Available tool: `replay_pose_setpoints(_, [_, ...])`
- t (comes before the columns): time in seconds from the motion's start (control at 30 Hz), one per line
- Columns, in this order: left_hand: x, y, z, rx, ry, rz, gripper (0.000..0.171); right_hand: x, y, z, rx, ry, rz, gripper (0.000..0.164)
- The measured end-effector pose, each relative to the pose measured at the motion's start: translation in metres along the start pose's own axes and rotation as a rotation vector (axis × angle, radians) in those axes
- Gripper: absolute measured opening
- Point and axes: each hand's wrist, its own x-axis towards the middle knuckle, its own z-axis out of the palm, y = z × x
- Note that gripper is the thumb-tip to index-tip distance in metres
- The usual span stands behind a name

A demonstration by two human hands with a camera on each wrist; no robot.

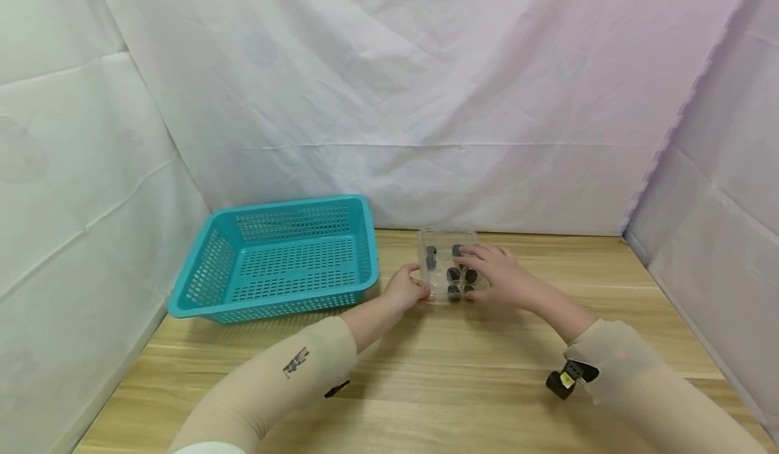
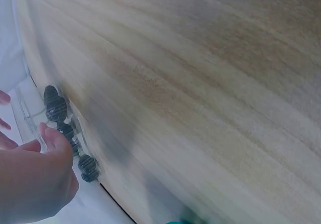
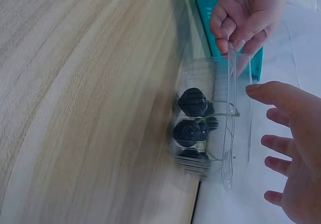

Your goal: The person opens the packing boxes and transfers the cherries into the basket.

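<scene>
A clear plastic box (image 1: 439, 279) stands on the table, with several dark, round, grape-like fruits (image 3: 192, 102) on thin green stems inside. My left hand (image 1: 406, 289) is at the box's near left corner. In the right wrist view, that hand's thumb and fingers pinch the box's rim (image 3: 230, 148). My right hand (image 1: 496, 275) is over the right side of the box, fingers spread and bent a little. Seen from the right wrist, its fingers (image 3: 277, 142) are apart from the fruits, with nothing between them.
Left of the box is a turquoise perforated basket (image 1: 274, 303), its bottom bare. White cloth (image 1: 389, 102) hangs close behind both containers and along the sides. The wooden table (image 1: 438, 373) extends towards me beneath my forearms. A small black device (image 1: 562, 381) is strapped at my right sleeve.
</scene>
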Motion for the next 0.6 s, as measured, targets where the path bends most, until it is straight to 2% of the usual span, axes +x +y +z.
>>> replay_pose_setpoints(0.33, [0.004,0.001,-0.007,-0.021,-0.053,-0.014,0.062,-0.005,0.007,-0.005,0.001,-0.033,-0.039,0.074])
replay_pose_setpoints(0.6, [0.001,0.004,-0.01,0.021,-0.042,-0.018,0.056,-0.009,0.011,-0.01,0.015,-0.053,-0.083,0.081])
